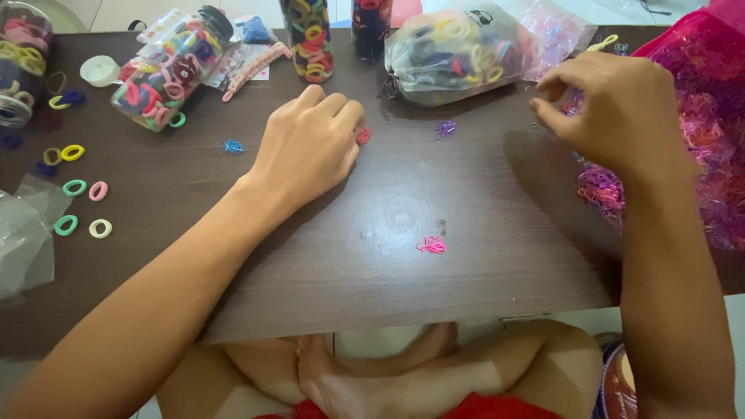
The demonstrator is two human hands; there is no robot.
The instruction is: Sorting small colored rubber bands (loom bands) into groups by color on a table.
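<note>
My left hand point(310, 143) rests knuckles-up on the dark brown table point(403, 264), its fingertips touching a small clump of red rubber bands point(363, 135). My right hand point(617, 109) hovers at the right with fingers curled and pinched, beside a big heap of pink and purple rubber bands point(698, 147); whether it holds any I cannot tell. Small clumps of bands lie loose on the table: a pink one point(431, 245), a purple one point(445, 128) and a blue one point(233, 146).
A tipped jar of coloured hair ties point(167, 68) lies at the back left, with loose ring ties point(76, 186) around it. Two upright jars point(310, 39) and a clear bag of hair ties point(450, 50) stand at the back. A plastic bag point(23, 240) lies at the left edge.
</note>
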